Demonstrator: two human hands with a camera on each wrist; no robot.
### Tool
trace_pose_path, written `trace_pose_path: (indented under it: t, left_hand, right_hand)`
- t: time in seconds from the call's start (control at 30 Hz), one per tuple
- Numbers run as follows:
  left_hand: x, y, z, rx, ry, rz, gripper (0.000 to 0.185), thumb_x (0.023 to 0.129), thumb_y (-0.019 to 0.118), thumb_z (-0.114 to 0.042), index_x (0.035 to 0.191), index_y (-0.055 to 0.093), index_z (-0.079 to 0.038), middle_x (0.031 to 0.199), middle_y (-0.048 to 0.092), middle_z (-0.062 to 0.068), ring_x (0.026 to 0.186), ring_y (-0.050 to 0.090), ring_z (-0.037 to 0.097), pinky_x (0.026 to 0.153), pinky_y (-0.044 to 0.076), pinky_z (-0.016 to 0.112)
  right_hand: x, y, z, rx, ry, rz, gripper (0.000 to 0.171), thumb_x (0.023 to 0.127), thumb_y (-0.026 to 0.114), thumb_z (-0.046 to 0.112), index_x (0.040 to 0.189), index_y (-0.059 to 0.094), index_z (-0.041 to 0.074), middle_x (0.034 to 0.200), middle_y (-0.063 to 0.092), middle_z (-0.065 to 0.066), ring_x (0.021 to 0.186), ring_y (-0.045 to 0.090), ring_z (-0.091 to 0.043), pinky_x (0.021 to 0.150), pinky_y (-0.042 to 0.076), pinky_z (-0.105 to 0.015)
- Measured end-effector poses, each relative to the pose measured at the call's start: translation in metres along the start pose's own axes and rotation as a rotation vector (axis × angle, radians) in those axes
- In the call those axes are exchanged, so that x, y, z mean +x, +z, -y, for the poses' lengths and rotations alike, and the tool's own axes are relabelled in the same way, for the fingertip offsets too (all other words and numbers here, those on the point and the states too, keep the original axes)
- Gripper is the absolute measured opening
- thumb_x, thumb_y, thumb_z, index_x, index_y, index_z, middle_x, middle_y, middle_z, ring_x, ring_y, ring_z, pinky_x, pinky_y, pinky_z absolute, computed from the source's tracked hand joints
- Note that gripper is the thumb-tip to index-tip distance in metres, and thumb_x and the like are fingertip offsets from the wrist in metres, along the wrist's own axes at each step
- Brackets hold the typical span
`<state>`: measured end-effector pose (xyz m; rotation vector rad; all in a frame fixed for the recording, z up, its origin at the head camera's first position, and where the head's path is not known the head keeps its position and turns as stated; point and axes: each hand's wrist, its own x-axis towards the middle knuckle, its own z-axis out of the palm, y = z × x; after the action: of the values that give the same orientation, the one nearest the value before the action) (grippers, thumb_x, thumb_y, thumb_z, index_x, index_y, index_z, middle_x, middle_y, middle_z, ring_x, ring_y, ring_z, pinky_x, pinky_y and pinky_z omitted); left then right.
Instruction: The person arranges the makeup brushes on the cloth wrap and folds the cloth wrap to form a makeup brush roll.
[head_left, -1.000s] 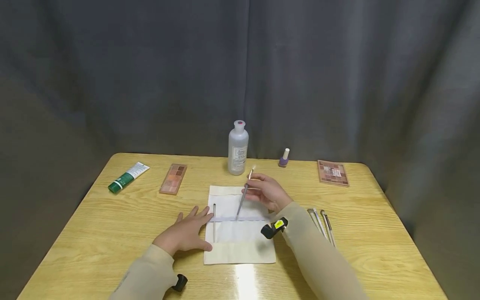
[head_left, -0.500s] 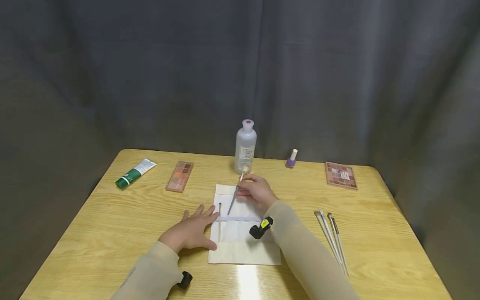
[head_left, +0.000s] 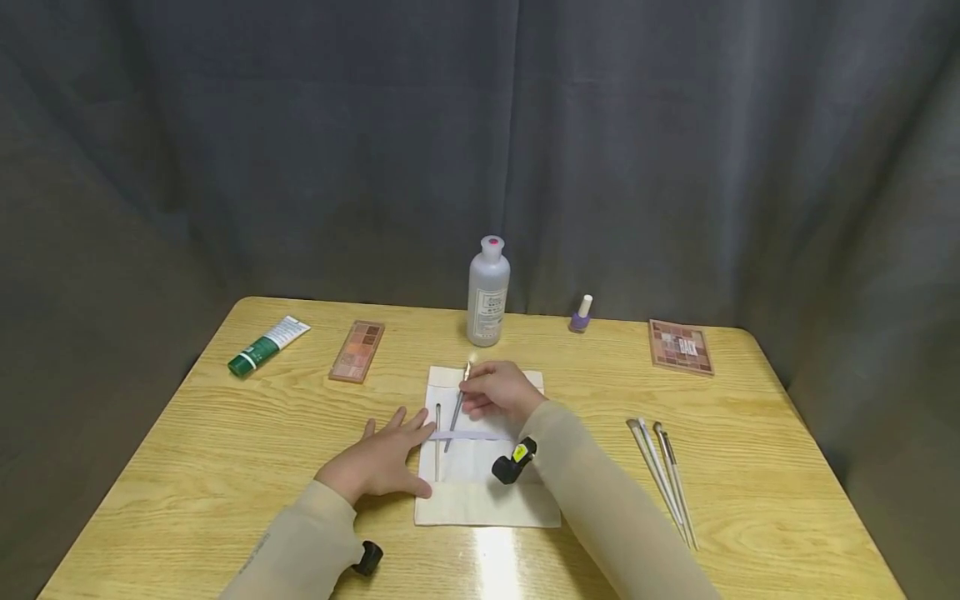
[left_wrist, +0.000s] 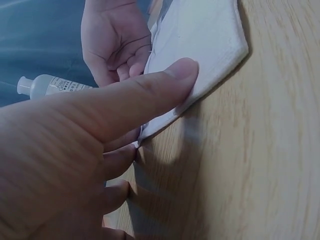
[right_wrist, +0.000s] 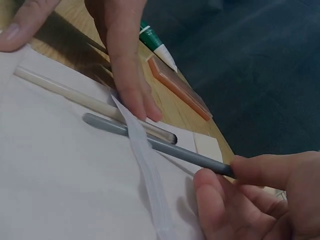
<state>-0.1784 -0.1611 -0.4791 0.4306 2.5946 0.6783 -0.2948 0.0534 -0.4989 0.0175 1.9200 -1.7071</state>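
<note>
My right hand [head_left: 497, 392] pinches a grey-handled makeup brush [right_wrist: 192, 158] near its bristle end. The handle runs under the lilac elastic band [right_wrist: 145, 160] of a white cloth brush roll [head_left: 487, 505], its tip showing on the near side. A thinner pale brush [head_left: 438, 442] lies under the same band, beside the roll's left edge. My left hand [head_left: 382, 460] rests with spread fingers along that left edge; its thumb [left_wrist: 182, 70] lies on the cloth. The right wrist view shows left fingertips next to the band's end.
Several loose brushes [head_left: 663, 479] lie to the right. At the back stand a clear bottle [head_left: 487, 300] and a purple nail polish bottle [head_left: 580, 317]. A green-and-white tube [head_left: 268, 346] and an eyeshadow palette [head_left: 357, 352] lie left, another palette [head_left: 681, 347] right.
My right hand has moved left and toward me with the grey brush, whose handle tip has slid beneath the elastic band. The left hand keeps its place on the roll's edge.
</note>
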Motion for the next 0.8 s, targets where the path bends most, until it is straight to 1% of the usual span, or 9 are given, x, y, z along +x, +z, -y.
trace_pose_path:
  t: [0.13, 0.23, 0.4, 0.5, 0.67, 0.8]
  left_hand:
    - [-0.001, 0.0, 0.0, 0.004, 0.001, 0.001, 0.096, 0.077, 0.086, -0.04, 0.156, 0.04, -0.01, 0.167, 0.02, 0.007, 0.154, 0.006, 0.039, 0.117, 0.001, 0.069]
    - [-0.001, 0.0, 0.0, 0.005, 0.0, 0.004, 0.096, 0.077, 0.086, -0.04, 0.156, 0.04, -0.01, 0.167, 0.02, 0.007, 0.154, 0.006, 0.039, 0.117, 0.002, 0.069]
    - [0.0, 0.001, 0.001, 0.006, -0.001, 0.004, 0.096, 0.076, 0.086, -0.04, 0.155, 0.04, -0.009, 0.167, 0.021, 0.008, 0.154, 0.006, 0.04, 0.117, 0.003, 0.069]
    - [0.0, 0.002, 0.001, 0.009, -0.004, 0.0, 0.096, 0.076, 0.086, -0.04, 0.155, 0.041, -0.01, 0.167, 0.022, 0.008, 0.154, 0.007, 0.04, 0.117, 0.003, 0.07]
    - [0.0, 0.001, 0.001, -0.003, -0.004, 0.0, 0.096, 0.076, 0.087, -0.039, 0.155, 0.041, -0.008, 0.167, 0.022, 0.008, 0.154, 0.006, 0.04, 0.117, 0.002, 0.07]
    - [-0.001, 0.001, 0.0, -0.015, 0.004, 0.001, 0.097, 0.076, 0.087, -0.039, 0.155, 0.041, -0.007, 0.167, 0.022, 0.009, 0.154, 0.006, 0.04, 0.117, 0.002, 0.07]
  right_hand:
    - [0.001, 0.003, -0.002, -0.044, 0.022, 0.018, 0.01, 0.093, 0.07, 0.008, 0.098, 0.066, 0.0, 0.071, 0.068, -0.008, 0.058, 0.065, -0.013, 0.054, 0.055, -0.023]
    - [0.0, 0.006, -0.002, -0.09, 0.038, 0.023, 0.009, 0.092, 0.071, 0.008, 0.096, 0.067, 0.001, 0.07, 0.068, -0.008, 0.055, 0.062, -0.012, 0.053, 0.053, -0.022]
    - [-0.006, 0.012, 0.002, -0.22, 0.061, 0.04, 0.009, 0.091, 0.072, 0.01, 0.094, 0.068, 0.003, 0.069, 0.067, -0.007, 0.054, 0.059, -0.011, 0.051, 0.05, -0.02]
    - [-0.011, 0.016, 0.005, -0.272, 0.073, 0.047, 0.009, 0.09, 0.073, 0.01, 0.091, 0.066, 0.004, 0.067, 0.066, -0.006, 0.053, 0.057, -0.011, 0.049, 0.047, -0.02]
    - [-0.015, 0.021, 0.007, -0.324, 0.072, 0.045, 0.012, 0.088, 0.074, 0.009, 0.081, 0.065, 0.006, 0.064, 0.064, -0.004, 0.053, 0.056, -0.01, 0.047, 0.044, -0.019]
    - [-0.018, 0.025, 0.006, -0.389, 0.077, 0.03, 0.02, 0.086, 0.076, 0.011, 0.07, 0.064, 0.009, 0.063, 0.063, -0.003, 0.052, 0.054, -0.011, 0.047, 0.042, -0.02]
